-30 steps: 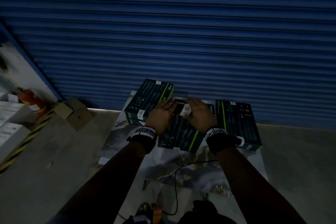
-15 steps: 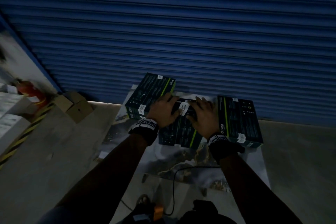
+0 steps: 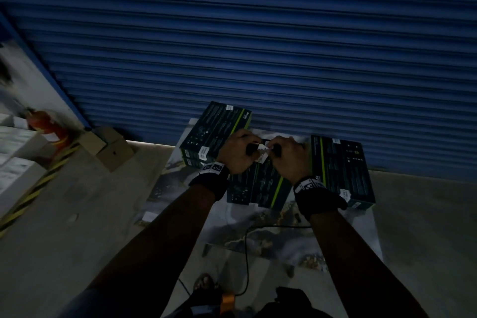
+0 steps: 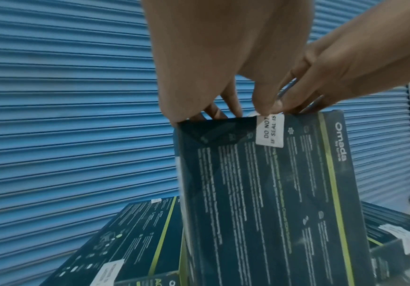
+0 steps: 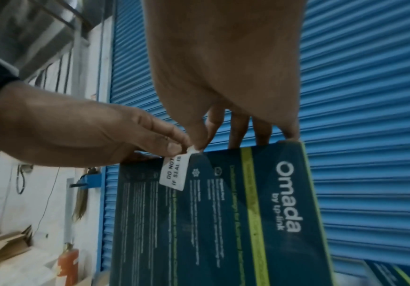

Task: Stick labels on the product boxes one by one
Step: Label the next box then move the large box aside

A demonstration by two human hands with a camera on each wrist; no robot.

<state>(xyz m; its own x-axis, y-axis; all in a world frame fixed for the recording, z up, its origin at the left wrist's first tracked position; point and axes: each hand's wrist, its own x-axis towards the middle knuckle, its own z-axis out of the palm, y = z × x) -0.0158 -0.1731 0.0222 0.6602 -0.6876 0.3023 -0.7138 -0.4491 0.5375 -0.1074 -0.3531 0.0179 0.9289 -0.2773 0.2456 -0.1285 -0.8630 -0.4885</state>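
Observation:
A dark Omada product box [image 3: 260, 186] lies in the middle of a printed sheet, between two others. A white seal label [image 3: 262, 153] sits at its far edge. My left hand [image 3: 240, 152] and right hand [image 3: 289, 155] meet there. In the left wrist view my left hand [image 4: 247, 112] has its thumb on the label [image 4: 269, 131] and its fingers behind the box [image 4: 272, 193]. In the right wrist view my right hand [image 5: 199, 143] pinches the label's [image 5: 174, 172] raised top corner at the box [image 5: 223, 222] edge, beside the left hand's [image 5: 64, 131] thumb.
A labelled stack of boxes [image 3: 214, 131] stands at the left and a labelled box [image 3: 340, 168] at the right. A blue roller shutter [image 3: 258, 46] is right behind. A cardboard carton [image 3: 108, 147], white boxes [image 3: 15, 170] and a cable [image 3: 246, 253] lie on the floor.
Both hands have drawn together from a spread position on the middle box, and their thumbs now close on the label at its far edge.

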